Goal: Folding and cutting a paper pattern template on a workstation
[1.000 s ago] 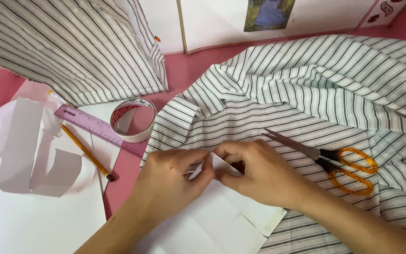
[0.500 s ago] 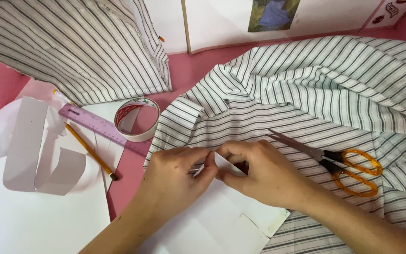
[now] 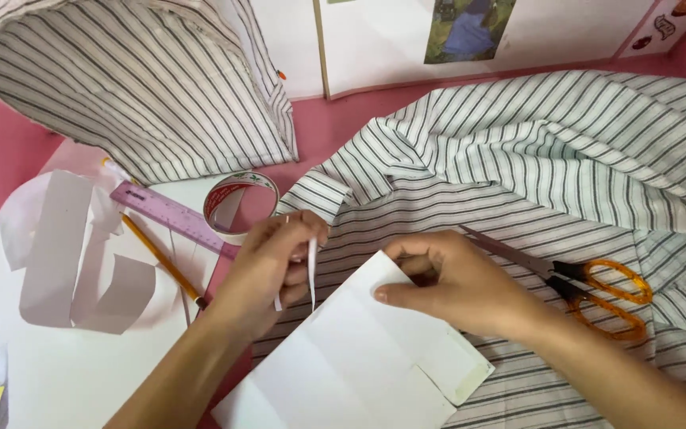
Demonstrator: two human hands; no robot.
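Head view. Left hand (image 3: 267,266): fingers pinched narrow on a thin white paper strip (image 3: 311,270), which hangs down from the fingertips, lifted clear of the sheet below, apparently so the peeled strip stays off the work. Right hand (image 3: 454,286): fingers curled, thumb and fingertips pressing on the top corner of a folded white paper (image 3: 359,357); it grips nothing, only pins the sheet flat. The pressure likely keeps the paper from sliding on the cloth.

The folded paper lies on a striped shirt (image 3: 518,175) spread over the pink table (image 3: 9,135), just in front of both hands, with a glossy band along its lower right edge.

Orange-handled scissors (image 3: 589,290) rest on the shirt just right of the right hand, blades pointing toward it, within easy reach. A tape roll (image 3: 240,202), a purple ruler (image 3: 172,216) and a pencil (image 3: 160,258) sit left of the left hand. Curled paper offcuts (image 3: 65,254) lie further left. A second striped garment (image 3: 136,87) sits at top left.
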